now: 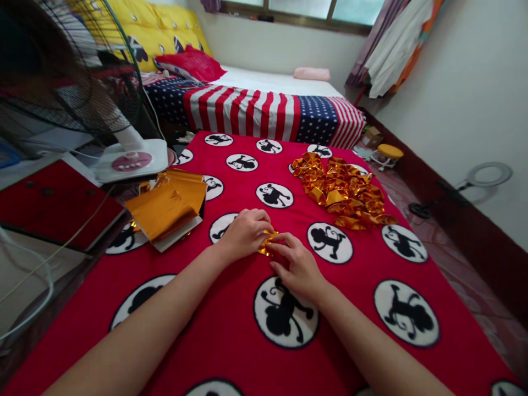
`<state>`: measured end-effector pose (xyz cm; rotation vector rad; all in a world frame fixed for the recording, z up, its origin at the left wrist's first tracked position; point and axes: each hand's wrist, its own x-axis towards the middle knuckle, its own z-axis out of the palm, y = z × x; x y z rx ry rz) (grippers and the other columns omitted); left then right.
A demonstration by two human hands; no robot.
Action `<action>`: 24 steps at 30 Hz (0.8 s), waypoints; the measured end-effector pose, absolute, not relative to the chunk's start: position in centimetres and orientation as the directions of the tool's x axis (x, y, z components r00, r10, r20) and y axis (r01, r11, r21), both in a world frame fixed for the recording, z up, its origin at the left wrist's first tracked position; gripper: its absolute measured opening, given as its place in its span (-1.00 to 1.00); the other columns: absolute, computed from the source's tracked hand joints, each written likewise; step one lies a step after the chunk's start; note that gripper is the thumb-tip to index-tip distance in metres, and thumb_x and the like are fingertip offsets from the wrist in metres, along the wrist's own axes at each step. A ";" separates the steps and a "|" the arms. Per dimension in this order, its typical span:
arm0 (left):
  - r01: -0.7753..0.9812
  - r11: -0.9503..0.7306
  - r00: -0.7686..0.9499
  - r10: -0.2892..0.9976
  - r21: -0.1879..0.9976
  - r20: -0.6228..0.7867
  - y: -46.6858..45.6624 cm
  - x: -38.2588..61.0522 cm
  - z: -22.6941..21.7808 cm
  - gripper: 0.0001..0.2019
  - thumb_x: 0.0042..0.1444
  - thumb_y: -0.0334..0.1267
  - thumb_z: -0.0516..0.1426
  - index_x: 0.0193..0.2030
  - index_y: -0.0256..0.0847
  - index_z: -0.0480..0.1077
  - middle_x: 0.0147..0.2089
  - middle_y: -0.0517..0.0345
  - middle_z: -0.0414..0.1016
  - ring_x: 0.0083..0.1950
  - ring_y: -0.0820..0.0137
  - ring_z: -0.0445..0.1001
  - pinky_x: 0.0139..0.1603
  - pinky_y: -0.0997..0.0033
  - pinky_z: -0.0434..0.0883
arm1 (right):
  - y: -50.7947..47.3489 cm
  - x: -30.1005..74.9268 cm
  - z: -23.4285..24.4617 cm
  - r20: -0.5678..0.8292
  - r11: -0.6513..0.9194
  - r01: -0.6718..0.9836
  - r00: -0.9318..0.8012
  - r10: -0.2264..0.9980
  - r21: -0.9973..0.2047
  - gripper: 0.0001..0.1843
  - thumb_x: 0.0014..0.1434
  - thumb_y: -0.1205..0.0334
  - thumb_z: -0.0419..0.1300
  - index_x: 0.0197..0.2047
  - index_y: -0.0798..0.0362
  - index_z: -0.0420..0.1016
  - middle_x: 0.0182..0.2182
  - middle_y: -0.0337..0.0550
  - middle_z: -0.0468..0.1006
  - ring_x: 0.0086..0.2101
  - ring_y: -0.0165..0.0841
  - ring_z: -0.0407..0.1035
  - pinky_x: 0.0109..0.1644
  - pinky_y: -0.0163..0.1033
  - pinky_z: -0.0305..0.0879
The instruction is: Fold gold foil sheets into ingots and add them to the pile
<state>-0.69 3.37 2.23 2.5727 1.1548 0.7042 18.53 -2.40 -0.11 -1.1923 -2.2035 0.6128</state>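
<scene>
Both hands are closed on a small piece of gold foil, held between them just above the red blanket. The left hand curls over its left end, and the right hand pinches it from the right, so the two sets of fingertips nearly meet around it. Most of the foil is hidden, but the visible strip seems to run crosswise between the hands, slanting from lower left to upper right. Neither its exact length nor which end leads can be made out.

The foil looks thin, so too hard a pinch could tear it or crease it in the wrong place, and a loose grip could let it slip and drop onto the blanket. A stack of gold foil sheets lies on a white card to the left of the grip, its corners lifting. If the electric fan beyond it is running, moving air could lift those sheets, though the picture can't show whether it is on. To the right and farther forward sits a heap of folded gold foil pieces — a careless swing of the right arm could scatter it across the blanket.
</scene>
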 end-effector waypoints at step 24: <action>0.608 -0.734 0.581 0.672 0.304 0.460 -0.5 -2.7 -0.8 -0.82 0.28 -0.33 0.05 -0.17 -0.18 0.50 -0.19 0.04 0.53 -0.15 0.36 0.46 -0.12 0.38 0.40 | -0.2 19.2 -1.4 0.326 0.489 0.440 -0.395 0.859 -0.753 -0.80 0.18 0.44 0.18 -0.20 -0.01 0.58 -0.14 -0.12 0.47 -0.17 -0.35 0.43 -0.07 -0.25 0.38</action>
